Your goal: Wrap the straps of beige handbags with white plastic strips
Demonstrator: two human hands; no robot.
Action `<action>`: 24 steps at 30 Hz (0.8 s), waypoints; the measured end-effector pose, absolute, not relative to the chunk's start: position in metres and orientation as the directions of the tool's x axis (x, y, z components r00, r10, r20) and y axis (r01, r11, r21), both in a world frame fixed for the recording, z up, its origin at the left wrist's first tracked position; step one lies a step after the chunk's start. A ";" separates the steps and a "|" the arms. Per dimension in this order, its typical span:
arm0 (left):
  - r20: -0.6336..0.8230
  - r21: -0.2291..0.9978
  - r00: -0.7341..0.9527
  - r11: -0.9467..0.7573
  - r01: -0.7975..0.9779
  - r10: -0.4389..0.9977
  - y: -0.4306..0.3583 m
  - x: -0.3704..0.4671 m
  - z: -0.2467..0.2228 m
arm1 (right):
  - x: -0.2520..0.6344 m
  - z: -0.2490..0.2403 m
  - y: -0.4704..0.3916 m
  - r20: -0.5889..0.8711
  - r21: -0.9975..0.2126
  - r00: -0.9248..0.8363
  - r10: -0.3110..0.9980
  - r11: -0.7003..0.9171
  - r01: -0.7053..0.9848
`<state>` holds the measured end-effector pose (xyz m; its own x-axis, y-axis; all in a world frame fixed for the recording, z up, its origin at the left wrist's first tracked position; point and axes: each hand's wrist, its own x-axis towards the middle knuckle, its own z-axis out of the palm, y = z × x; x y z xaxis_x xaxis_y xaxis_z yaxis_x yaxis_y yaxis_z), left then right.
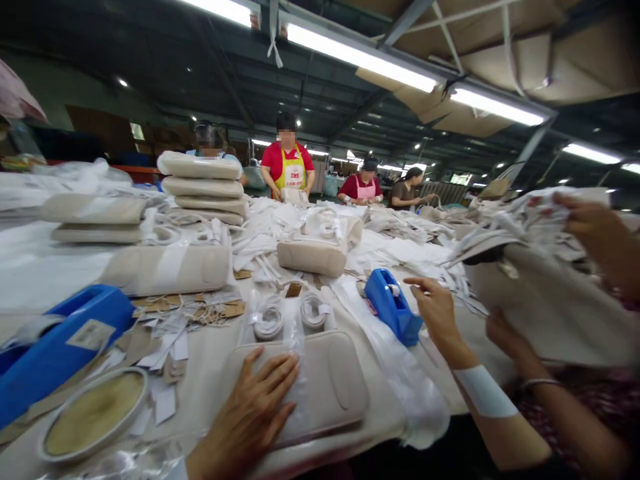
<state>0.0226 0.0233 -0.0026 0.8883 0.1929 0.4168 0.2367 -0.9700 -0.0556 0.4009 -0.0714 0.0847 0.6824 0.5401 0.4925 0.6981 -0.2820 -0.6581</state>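
Two hands work at a cluttered table. The left hand lies flat, fingers spread, pressing a beige padded bag in clear plastic wrap at the table's near edge. The right hand hovers half-open, holding nothing, just beside a small blue tape dispenser. A co-worker's hands grip a beige bag at right.

My left hand is bare, with a bit of pale sleeve at the wrist. My right hand is bare too. A white band wraps around that forearm.
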 end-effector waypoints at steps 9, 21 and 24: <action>0.534 -0.196 0.844 -0.963 0.184 0.053 0.036 0.025 -0.013 | 0.440 0.066 -0.107 0.105 -0.911 0.798 0.593 -0.264 0.316; 0.545 -0.255 0.839 -0.953 0.162 -0.003 0.035 0.027 -0.003 | 0.447 0.065 -0.087 -0.001 -0.960 0.820 0.572 -0.230 0.160; 0.523 -0.261 0.852 -0.950 0.169 0.008 0.037 0.026 -0.007 | 0.444 0.064 -0.107 0.036 -0.966 0.823 0.567 -0.190 0.173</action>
<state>0.0262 0.0372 -0.0068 0.8522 0.0076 0.5231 0.1687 -0.9505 -0.2610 0.4440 -0.1073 0.0644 0.8226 0.5674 0.0361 0.1732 -0.1897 -0.9664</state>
